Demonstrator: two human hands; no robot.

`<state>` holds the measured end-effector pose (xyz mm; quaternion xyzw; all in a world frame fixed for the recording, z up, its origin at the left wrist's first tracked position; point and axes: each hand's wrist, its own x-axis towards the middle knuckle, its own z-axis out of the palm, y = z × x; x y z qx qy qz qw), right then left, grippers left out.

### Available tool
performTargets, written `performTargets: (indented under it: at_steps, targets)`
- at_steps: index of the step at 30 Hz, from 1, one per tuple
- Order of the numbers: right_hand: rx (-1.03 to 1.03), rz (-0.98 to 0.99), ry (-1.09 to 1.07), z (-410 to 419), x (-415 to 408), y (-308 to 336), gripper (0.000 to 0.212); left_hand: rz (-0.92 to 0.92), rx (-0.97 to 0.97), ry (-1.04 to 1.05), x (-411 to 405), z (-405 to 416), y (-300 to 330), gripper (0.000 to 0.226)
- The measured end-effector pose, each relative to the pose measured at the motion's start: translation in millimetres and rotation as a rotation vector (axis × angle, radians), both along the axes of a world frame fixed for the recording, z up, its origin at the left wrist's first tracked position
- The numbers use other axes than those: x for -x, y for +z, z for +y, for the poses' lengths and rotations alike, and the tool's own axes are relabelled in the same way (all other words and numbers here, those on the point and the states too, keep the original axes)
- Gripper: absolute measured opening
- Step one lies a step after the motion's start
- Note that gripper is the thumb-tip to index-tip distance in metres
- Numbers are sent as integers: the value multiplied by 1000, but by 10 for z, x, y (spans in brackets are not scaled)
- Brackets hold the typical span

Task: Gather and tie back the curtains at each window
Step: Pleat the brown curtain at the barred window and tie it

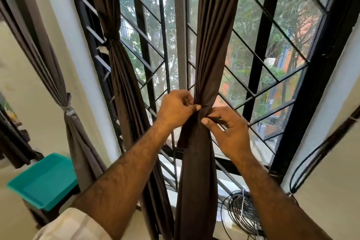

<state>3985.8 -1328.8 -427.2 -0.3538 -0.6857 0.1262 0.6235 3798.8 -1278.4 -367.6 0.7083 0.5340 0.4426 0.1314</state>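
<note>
A dark brown curtain (212, 45) hangs in front of the barred window (272, 48), gathered into a narrow bunch at mid height. My left hand (175, 109) pinches the bunch from the left at the waist. From the right, my right hand (229, 130) pinches the same spot between thumb and fingers; a thin dark strip shows under its fingers, too small to tell what it is. A second brown curtain (120, 68) to the left is tied at its waist. A third one (64, 91) at the far left is tied with a grey band.
A teal plastic tray (44, 179) sits on a dark stand at lower left. A coil of black cable (243, 214) lies on the sill at lower right, and a black cable (311, 158) loops up the right wall.
</note>
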Motion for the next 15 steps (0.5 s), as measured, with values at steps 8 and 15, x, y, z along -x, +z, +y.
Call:
performTargets:
  at_steps: [8, 15]
  targets:
    - [40, -128, 169, 115, -88, -56, 25, -260, 42, -93, 139, -84, -104, 21]
    - [192, 111, 210, 150, -75, -13, 48, -59, -38, -454, 340, -189, -244, 20]
